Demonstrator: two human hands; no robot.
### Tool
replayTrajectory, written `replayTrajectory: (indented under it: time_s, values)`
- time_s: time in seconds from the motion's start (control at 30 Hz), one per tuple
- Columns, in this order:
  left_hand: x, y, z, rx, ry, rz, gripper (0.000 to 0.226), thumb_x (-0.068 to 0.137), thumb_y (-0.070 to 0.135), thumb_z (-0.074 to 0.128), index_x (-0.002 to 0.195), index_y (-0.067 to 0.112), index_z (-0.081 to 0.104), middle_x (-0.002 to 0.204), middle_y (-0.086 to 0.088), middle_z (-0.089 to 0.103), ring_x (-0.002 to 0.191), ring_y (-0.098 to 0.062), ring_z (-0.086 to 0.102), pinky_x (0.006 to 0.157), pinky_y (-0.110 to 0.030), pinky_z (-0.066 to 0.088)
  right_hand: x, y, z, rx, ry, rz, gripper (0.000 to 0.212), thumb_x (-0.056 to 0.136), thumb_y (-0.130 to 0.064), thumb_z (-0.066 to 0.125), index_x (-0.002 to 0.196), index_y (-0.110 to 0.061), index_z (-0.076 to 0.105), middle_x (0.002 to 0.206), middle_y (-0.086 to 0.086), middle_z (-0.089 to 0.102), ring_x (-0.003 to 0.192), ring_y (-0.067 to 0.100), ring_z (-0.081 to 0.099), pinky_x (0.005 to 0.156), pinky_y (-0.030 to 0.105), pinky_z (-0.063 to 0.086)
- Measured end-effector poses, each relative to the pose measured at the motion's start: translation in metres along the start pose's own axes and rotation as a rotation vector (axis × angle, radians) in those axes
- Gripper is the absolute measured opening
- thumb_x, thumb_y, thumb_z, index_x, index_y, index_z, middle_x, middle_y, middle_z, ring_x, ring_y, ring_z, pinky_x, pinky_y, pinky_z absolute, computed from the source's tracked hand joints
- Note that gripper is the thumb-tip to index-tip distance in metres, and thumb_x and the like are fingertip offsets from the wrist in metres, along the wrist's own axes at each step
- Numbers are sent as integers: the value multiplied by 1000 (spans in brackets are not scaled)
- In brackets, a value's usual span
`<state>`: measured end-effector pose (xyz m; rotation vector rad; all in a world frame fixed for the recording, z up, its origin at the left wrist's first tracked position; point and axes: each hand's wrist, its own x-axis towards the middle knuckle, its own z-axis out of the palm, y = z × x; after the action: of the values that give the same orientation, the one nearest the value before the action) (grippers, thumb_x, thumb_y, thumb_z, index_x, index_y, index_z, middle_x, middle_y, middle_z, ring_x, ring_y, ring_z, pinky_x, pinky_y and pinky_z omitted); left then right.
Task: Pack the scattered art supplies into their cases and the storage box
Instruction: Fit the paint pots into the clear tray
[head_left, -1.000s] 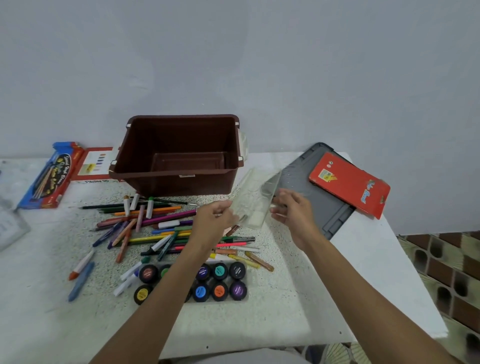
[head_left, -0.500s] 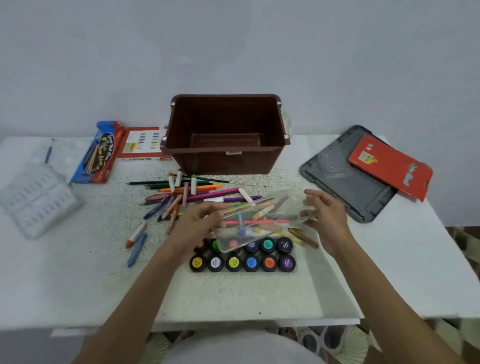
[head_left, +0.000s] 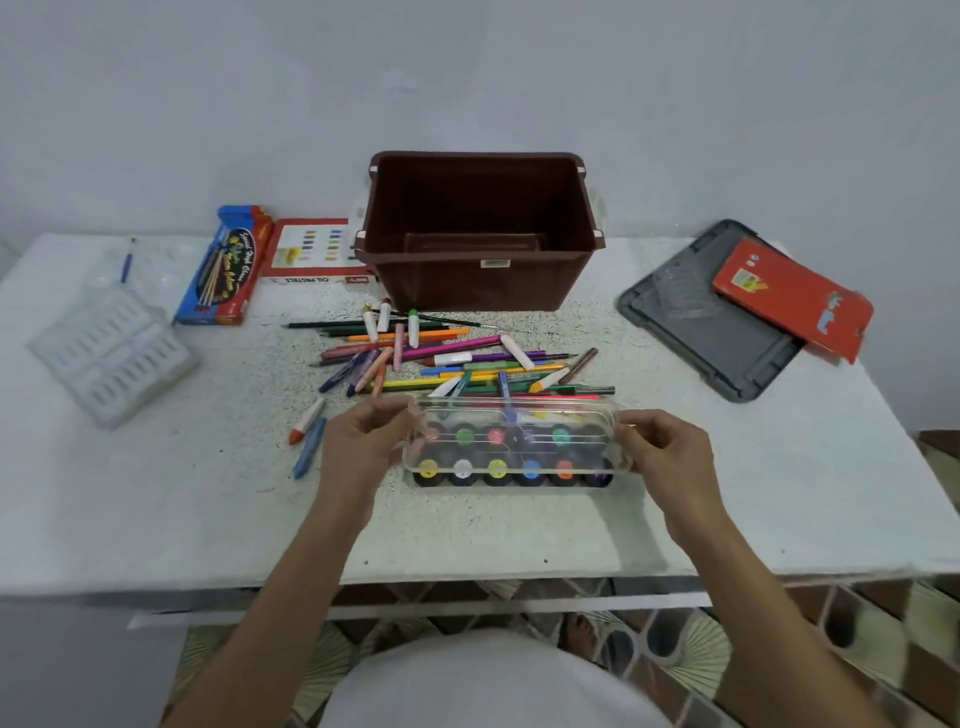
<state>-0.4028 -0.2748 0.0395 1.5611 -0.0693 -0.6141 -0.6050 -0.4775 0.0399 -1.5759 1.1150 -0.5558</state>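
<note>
**Clear cover held over the paint pots**

The clear cover (head_left: 519, 415) is level just above the double row of paint pots (head_left: 498, 481), near the front middle of the tabletop (head_left: 467, 530). The left hand (head_left: 363, 447) pinches its left end with curled fingers, and the right hand (head_left: 670, 457) grips its right end the same way. Whether the cover touches the pots or hangs a little above them cannot be told. The pot lids show through the plastic, the front row yellow, white, yellow, blue, orange and purple. The back row is blurred by reflections, and only green, red and teal can be made out.

Just behind lies a loose pile of pencils, crayons and markers (head_left: 441, 358), its near edge partly hidden by the cover. Two crayons (head_left: 306, 439) lie apart beside the left hand. Further back stands the brown storage box (head_left: 480, 234), open at the top.

On the right a grey lid (head_left: 711, 332) carries a red case (head_left: 789, 301) that overhangs its far side. On the left are a blue brush box (head_left: 228, 270), an oil pastels box (head_left: 311, 252) partly behind the storage box, and a white moulded tray (head_left: 109, 353). A faint clear palette (head_left: 166, 254) with a blue-handled brush (head_left: 127, 260) is hard to make out.
</note>
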Motion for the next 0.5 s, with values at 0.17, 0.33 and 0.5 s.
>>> replayTrajectory:
  time_s: [0.17, 0.33, 0.5]
  values:
    - [1, -5, -1, 384, 68, 188, 23, 86, 23, 73, 107, 15, 75, 102, 4, 73, 87, -9, 68, 64, -27, 57, -2, 1, -4, -42, 22, -24, 12, 91, -7, 65, 92, -16, 73, 77, 3, 70, 65, 8, 58, 64, 32, 49]
    - [-5, 4, 1, 489, 110, 322, 21, 90, 26, 69, 109, 20, 73, 98, 2, 73, 87, -9, 68, 75, -36, 59, 0, -3, -3, -16, 37, -46, 18, 94, -12, 59, 91, -22, 72, 84, 0, 72, 76, 18, 64, 70, 45, 56]
    - [-12, 18, 8, 421, 178, 491, 23, 95, 24, 62, 115, 16, 70, 103, 6, 71, 92, -5, 67, 75, -19, 56, -5, -15, 0, 175, 33, -124, 13, 97, -15, 59, 87, -15, 67, 87, 0, 70, 82, 19, 66, 78, 40, 60]
